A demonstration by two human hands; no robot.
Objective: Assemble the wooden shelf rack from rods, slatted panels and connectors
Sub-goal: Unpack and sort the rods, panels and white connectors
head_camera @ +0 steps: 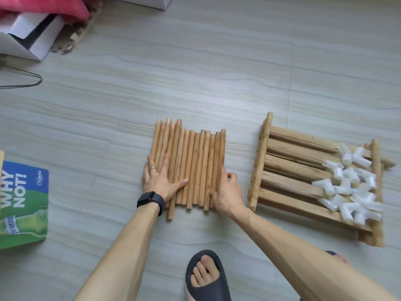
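We are working on the floor [195,72], and nothing is joined yet, so this looks like the sorting stage before assembly. The rods [191,166] are lying side by side in one flat row straight ahead of us, touching each other, their far ends uneven. Our hands are bracketing that row. The left hand [159,181] is lying flat on the left part, fingers spread and pressing down, probably so the round rods are not rolling away. The right hand [227,190] is cupping the right edge, fingers curled against the outermost rod and thumb lying on top, which seems meant for squeezing the row together or squaring it up. Laid out this way, the rods are easy to count and pick one at a time. The panels [290,168] are sitting in a stack just right of the rods, apart from them, and the white connectors [351,185] are heaped on the stack's right half, likely so the small pieces are not scattering over the floor. We are judging that the next move calls for lifting one rod and one connector; the risk is rods rolling once our hands are letting go.
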